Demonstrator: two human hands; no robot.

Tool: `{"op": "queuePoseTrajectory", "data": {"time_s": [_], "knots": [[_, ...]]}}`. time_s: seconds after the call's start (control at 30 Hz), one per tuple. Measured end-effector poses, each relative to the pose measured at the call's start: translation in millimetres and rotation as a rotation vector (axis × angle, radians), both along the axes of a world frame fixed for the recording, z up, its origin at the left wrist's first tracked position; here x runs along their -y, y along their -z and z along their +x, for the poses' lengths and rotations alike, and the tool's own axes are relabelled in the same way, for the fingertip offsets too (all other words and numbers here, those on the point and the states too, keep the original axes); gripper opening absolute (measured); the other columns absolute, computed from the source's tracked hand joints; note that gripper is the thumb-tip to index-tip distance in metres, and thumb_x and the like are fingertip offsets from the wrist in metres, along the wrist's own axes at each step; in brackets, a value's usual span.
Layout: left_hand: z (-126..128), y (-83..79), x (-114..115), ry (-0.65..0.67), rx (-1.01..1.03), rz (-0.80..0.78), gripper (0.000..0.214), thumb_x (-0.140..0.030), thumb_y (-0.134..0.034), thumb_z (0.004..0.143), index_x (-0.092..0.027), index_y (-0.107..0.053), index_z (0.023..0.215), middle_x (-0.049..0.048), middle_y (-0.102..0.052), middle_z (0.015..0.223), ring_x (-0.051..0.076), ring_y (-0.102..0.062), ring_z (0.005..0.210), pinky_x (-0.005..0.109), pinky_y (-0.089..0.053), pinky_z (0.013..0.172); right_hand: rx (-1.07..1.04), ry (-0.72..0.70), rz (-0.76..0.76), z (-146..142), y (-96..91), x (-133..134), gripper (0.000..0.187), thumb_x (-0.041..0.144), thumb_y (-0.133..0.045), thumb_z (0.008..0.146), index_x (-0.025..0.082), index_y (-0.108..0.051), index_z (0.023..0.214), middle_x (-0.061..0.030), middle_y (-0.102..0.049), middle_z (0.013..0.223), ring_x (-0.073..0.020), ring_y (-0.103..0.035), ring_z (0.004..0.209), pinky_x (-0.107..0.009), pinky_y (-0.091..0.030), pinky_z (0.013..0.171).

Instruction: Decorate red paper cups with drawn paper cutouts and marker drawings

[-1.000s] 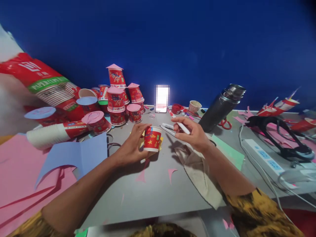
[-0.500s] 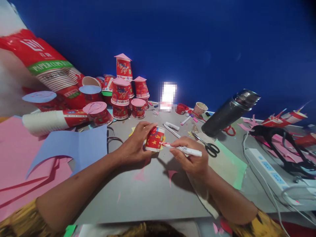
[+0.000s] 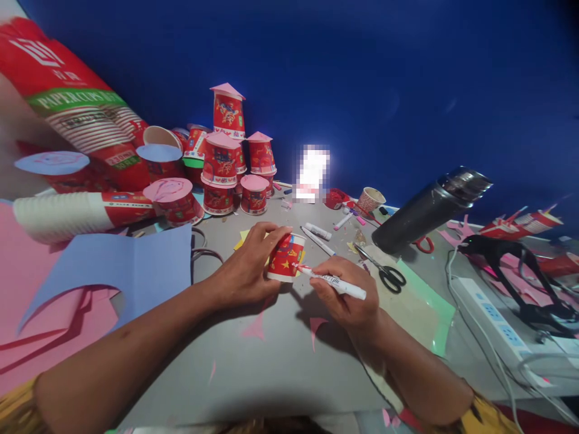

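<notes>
My left hand [image 3: 246, 262] is closed around a red paper cup [image 3: 286, 256] with a yellow star and a white rim at its lower edge. Between the fingers of my right hand [image 3: 348, 289] is a white marker pen [image 3: 337, 284] with a reddish tip end. The tip meets the cup's right side, close to the star. Just behind the cup lie a second pen [image 3: 318, 240] and a white pen cap [image 3: 318, 231]. Scissors with black handles [image 3: 391, 277] rest to the right of my right hand.
Decorated cups with pink paper tops [image 3: 221, 160] are stacked at the back left. Nearer are blue paper [image 3: 149, 265] and a fallen cup stack [image 3: 58, 217]. On the right stand a dark thermos [image 3: 425, 211], tilted in view, and a power strip [image 3: 493, 319]. Pink scraps [image 3: 317, 328] dot the table.
The view has shifted slightly, so the surroundings appear spread a little outward. Both hands keep their hold, and the marker tip stays at the cup's right side.
</notes>
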State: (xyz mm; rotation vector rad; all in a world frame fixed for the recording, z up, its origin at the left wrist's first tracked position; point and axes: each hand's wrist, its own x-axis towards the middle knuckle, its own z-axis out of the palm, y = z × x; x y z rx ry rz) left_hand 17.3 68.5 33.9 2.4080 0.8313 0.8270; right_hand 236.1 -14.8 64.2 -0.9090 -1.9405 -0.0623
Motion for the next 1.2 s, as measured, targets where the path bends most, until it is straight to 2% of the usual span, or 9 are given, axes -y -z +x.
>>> {"op": "queuePoseTrajectory", "data": {"time_s": [0.3, 0.8, 1.2], "knots": [[0.9, -0.9, -2.1, -0.001, -0.002, -0.002, 0.093, -0.013, -0.070, 0.070, -0.023, -0.037, 0.156, 0.0147, -0.042, 0.145, 0.035, -0.044, 0.143, 0.054, -0.045, 0.120, 0.021, 0.008, -0.001, -0.6, 0.1, 0.3, 0.007, 0.021, -0.059, 0.104, 0.021, -0.065, 0.100, -0.0029, -0.076, 0.078, -0.0168, -0.071, 0.066, -0.029, -0.056, 0.062], [1.8, -5.3, 1.9, -0.009, 0.006, -0.001, 0.085, -0.017, -0.072, 0.076, -0.024, -0.038, 0.154, 0.0148, -0.044, 0.144, 0.035, -0.045, 0.141, 0.052, -0.046, 0.118, 0.015, -0.018, 0.002, -1.2, 0.5, -0.8, 0.005, 0.018, -0.061, 0.102, 0.022, -0.065, 0.103, -0.0037, -0.076, 0.080, -0.0177, -0.071, 0.067, -0.029, -0.055, 0.063], [1.4, -4.5, 0.6, -0.014, -0.018, 0.005, 0.089, -0.013, -0.069, 0.072, -0.024, -0.038, 0.155, 0.0139, -0.044, 0.144, 0.034, -0.046, 0.141, 0.051, -0.045, 0.119, 0.036, -0.006, -0.013, -1.3, -0.6, -0.1, 0.006, 0.020, -0.061, 0.103, 0.021, -0.066, 0.100, -0.0039, -0.077, 0.079, -0.0173, -0.071, 0.067, -0.029, -0.055, 0.062]]}}
